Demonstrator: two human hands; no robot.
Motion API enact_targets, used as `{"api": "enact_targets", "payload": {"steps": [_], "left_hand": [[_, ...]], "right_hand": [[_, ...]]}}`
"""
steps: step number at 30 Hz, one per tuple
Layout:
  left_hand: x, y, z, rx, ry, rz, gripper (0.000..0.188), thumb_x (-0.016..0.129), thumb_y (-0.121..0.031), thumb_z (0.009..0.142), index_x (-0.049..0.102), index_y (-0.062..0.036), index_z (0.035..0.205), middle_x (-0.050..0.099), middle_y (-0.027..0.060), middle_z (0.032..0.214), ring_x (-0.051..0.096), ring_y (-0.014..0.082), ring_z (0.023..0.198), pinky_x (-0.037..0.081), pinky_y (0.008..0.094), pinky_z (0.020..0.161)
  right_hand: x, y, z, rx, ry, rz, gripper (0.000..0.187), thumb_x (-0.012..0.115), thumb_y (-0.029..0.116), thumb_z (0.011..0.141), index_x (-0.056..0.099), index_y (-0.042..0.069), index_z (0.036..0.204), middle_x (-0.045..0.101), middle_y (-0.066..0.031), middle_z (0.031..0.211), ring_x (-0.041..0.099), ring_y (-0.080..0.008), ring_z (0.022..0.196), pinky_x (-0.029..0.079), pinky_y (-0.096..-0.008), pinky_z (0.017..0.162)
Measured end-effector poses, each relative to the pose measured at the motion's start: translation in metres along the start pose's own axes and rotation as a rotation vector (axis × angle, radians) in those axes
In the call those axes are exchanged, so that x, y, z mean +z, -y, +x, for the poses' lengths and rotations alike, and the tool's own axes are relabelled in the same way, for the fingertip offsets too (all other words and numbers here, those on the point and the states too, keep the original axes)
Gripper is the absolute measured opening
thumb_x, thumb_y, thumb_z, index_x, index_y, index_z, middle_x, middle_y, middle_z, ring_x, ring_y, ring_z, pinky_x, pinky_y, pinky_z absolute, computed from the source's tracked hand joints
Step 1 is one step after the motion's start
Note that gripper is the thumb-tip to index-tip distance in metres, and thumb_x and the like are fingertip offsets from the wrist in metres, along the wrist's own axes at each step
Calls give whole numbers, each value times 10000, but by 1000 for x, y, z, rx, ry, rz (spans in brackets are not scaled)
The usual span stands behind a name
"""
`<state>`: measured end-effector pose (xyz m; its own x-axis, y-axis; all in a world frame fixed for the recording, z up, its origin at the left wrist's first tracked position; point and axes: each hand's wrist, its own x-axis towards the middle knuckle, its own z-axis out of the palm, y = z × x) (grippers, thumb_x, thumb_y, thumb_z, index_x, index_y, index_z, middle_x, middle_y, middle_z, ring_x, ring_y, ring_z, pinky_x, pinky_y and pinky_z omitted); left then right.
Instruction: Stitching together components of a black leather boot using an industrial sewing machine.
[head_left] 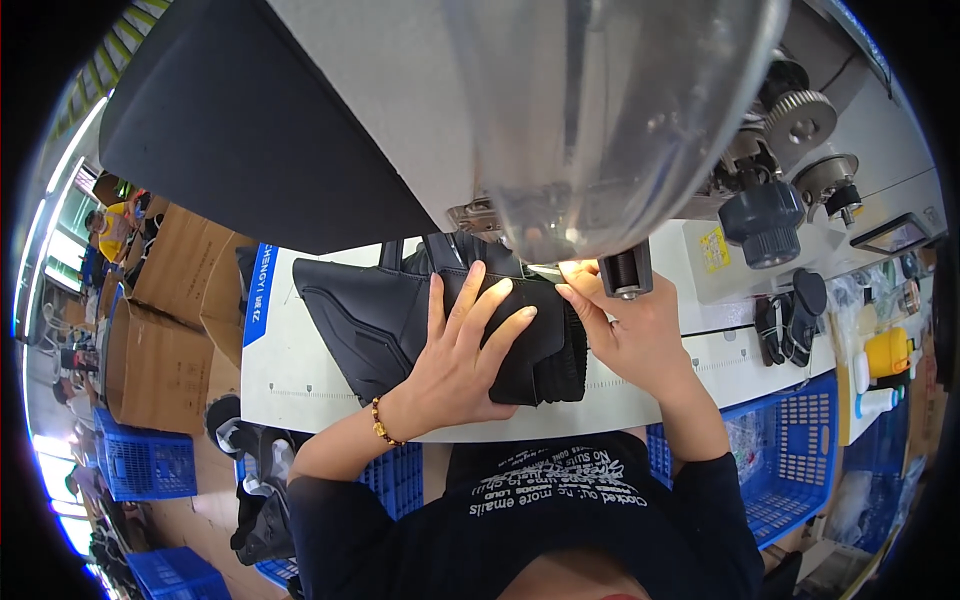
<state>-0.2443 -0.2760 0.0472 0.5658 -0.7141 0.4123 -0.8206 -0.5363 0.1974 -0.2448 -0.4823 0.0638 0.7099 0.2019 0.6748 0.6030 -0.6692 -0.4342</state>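
Observation:
A black leather-like stitched piece (pixel 360 318) with padded panels and a ribbed right edge lies on the white sewing machine table (pixel 290 415). My left hand (pixel 455 350) rests on it with fingers spread, pressing it down below the machine head; the thumb is partly tucked at the lower edge. Close to the lit stitching area, my right hand (pixel 635 325) has its thumb and forefinger pinched together. A thin, pale, metal-looking tool (pixel 545 272) sticks out leftward from that pinch over the black material. Its exact kind is too small to make out.
The sewing machine (pixel 380 110) looms over the work, with dark knobs (pixel 762 225) at right. A black strapped item (pixel 790 318) lies on the table's right side. Blue baskets (pixel 790 450) stand below; cardboard boxes (pixel 165 365) stand left. Other people are far left.

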Motion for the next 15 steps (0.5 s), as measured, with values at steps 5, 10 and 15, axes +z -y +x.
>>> {"api": "enact_targets", "payload": {"steps": [5, 10, 15], "left_hand": [[1, 1, 0, 11, -5, -22, 917, 776, -321, 437, 375, -70, 1222, 310, 201, 1249, 206, 445, 1249, 111, 645, 967], [0, 2, -1, 7, -13, -50, 870, 771, -307, 448, 390, -65, 1192, 308, 207, 1243, 201, 453, 1247, 115, 651, 962], [2, 3, 0, 18, -17, -53, 869, 770, -302, 445, 390, -64, 1190, 306, 204, 1238, 200, 456, 1246, 113, 659, 956]], "right_hand": [[-6, -11, 6, -4, 53, 193, 90, 634, 90, 717, 605, 29, 777, 562, -66, 806, 561, -217, 614, 446, -311, 530], [-11, -18, 17, 209, 266, 473, 88, 639, 79, 714, 604, 12, 759, 586, -84, 660, 561, -255, 594, 437, -330, 553], [-3, -21, 14, 155, 128, 418, 83, 651, 78, 692, 601, 21, 727, 581, -67, 621, 560, -252, 584, 440, -313, 547]]}}
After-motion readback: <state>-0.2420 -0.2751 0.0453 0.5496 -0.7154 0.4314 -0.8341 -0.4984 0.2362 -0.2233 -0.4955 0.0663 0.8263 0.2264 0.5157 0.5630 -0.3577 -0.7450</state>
